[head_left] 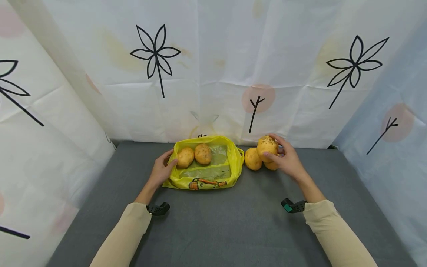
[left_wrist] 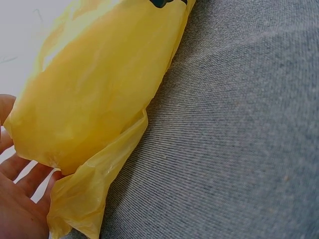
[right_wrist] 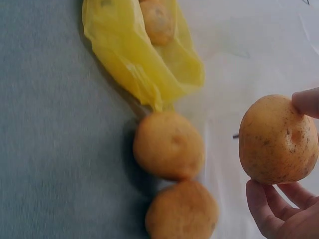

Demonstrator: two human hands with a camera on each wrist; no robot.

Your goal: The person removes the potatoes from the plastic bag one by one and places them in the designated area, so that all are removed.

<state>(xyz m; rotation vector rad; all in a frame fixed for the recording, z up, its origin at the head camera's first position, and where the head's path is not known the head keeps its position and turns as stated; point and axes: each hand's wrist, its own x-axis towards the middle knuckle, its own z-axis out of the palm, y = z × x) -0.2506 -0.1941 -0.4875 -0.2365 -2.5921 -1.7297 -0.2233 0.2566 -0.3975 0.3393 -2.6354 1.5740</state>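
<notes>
My right hand [head_left: 289, 159] holds a potato [head_left: 267, 147] between thumb and fingertips. In the right wrist view that potato [right_wrist: 278, 139] shows dark specks and hangs clear of two others. Those two, a nearer potato [head_left: 252, 159] and one partly covered potato [head_left: 271, 165], sit on the table right of the bag. The yellow plastic bag [head_left: 235, 163] lies with its mouth spread wide, two potatoes inside, one at left [head_left: 185, 157] and one beside it [head_left: 203, 154]. At the bag's left rim my left hand [head_left: 161, 170] grips the thin plastic, thumb on the inner side and fingers outside.
A grey cloth-covered table [head_left: 213, 226] lies beneath everything. White patterned curtain [head_left: 213, 66] rises right behind the bag and along both sides. Each wrist wears a black band, one at left [head_left: 158, 209] and one at right [head_left: 293, 205].
</notes>
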